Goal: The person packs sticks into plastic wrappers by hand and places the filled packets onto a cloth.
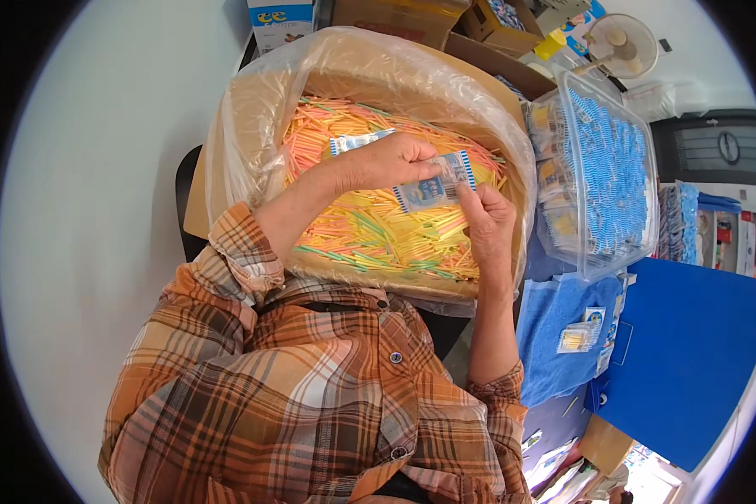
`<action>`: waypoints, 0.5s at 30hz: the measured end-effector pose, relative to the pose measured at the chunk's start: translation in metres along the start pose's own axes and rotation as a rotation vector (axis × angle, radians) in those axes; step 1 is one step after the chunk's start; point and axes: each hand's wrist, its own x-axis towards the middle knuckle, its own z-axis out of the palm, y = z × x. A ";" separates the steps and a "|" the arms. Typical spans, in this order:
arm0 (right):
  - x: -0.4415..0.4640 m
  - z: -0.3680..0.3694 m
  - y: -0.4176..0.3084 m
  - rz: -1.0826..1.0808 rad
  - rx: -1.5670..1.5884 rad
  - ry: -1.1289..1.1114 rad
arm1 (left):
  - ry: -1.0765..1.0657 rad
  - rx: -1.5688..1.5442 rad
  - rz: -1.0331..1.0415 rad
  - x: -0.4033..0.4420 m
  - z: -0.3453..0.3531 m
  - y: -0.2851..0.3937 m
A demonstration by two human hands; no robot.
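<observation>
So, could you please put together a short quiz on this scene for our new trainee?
1. What do the bare left hand and bare right hand hold between them?
2. True or false: the open, clear plastic tub of blue packets stands to the left of the plastic-lined brown cardboard box.
3. Which of these fills much of the box?
A) Round red bottle caps
B) Thin yellow, orange and green sticks
C) Folded white towels

Key:
1. A small clear plastic packet with blue-striped ends.
2. False: the tub stands to the right of the box.
3. B.
</observation>
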 end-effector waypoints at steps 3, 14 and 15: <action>-0.001 -0.002 -0.001 -0.083 -0.065 0.009 | 0.061 0.092 0.013 0.002 0.001 -0.002; -0.041 -0.016 0.002 -0.414 -0.800 -0.214 | 0.132 -0.113 0.053 0.000 -0.002 0.001; -0.035 -0.024 -0.007 -0.333 -0.665 -0.137 | 0.120 -0.111 0.028 0.000 -0.001 0.001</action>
